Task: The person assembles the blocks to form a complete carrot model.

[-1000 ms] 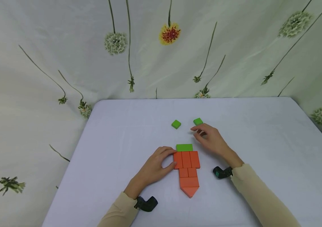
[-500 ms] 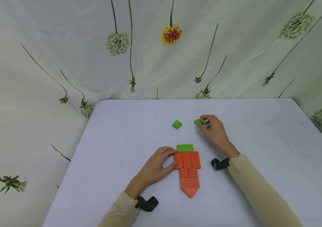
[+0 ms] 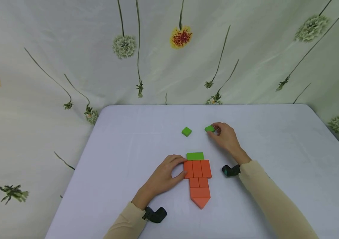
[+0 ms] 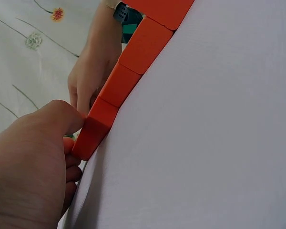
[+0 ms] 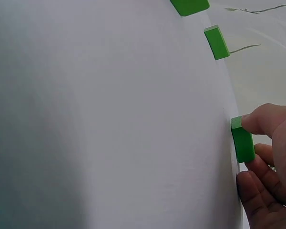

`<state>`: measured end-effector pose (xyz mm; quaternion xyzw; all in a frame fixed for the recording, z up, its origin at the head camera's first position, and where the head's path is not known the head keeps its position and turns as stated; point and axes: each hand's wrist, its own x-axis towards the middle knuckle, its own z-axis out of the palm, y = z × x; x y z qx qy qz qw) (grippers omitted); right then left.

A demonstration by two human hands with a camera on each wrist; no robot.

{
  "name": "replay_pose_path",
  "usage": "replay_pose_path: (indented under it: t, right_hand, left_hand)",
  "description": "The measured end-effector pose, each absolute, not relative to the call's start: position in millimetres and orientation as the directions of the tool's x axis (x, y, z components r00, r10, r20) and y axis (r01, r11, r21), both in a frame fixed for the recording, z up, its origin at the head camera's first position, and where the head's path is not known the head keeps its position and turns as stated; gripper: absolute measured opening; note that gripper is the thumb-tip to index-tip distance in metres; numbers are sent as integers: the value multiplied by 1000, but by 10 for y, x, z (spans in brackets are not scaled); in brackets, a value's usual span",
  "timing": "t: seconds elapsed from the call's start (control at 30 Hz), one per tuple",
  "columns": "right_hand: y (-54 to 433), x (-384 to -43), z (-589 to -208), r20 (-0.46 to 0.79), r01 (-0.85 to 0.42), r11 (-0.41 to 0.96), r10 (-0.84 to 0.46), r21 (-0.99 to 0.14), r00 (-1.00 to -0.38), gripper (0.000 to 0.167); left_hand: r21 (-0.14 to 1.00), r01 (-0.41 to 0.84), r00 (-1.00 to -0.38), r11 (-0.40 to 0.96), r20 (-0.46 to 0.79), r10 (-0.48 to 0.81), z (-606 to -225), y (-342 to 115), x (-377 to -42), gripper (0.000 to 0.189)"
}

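Orange wooden blocks form a flat figure in the head view: three upright rectangles, two small squares, a lying rectangle (image 3: 199, 192) and a triangle (image 3: 200, 202) pointing towards me. Against its far edge lies a green rectangular block (image 3: 195, 156). My left hand (image 3: 161, 177) holds the leftmost orange block (image 3: 188, 170), thumb and index finger at its ends; the left wrist view shows the thumb on that block (image 4: 93, 131). Farther back, my right hand (image 3: 225, 138) pinches a small green square block (image 3: 209, 128) between thumb and fingers, close to the tabletop in the right wrist view.
Another green square block (image 3: 186, 131) lies to the left of the pinched one, turned cornerwise. A white-covered table (image 3: 121, 139) bears everything, its far edge meeting a flower-printed cloth (image 3: 157, 69). Black wrist cameras (image 3: 156, 215) sit at both wrists.
My right hand has moved away from me to the right-hand green square block, and its thumb and fingers have closed around it. The left hand and orange blocks have stayed in place.
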<state>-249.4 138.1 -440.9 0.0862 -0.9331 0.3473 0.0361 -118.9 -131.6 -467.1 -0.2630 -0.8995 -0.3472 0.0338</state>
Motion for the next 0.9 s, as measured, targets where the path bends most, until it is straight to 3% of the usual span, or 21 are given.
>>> replay_pose_path:
  t: [0.3,0.9]
  right_hand:
    - [1420,-2395,-4443,139,-217,700,-168,-681,-976,40]
    - [1435,-2114,-4416,155,-357,583,-368,-730,-917,36]
  left_hand:
    - [600,497,-860,626,245,448,-4685,-1316,-1193,42]
    - [617,471,-872,631,217,438,-4642,-1308,-1175,43]
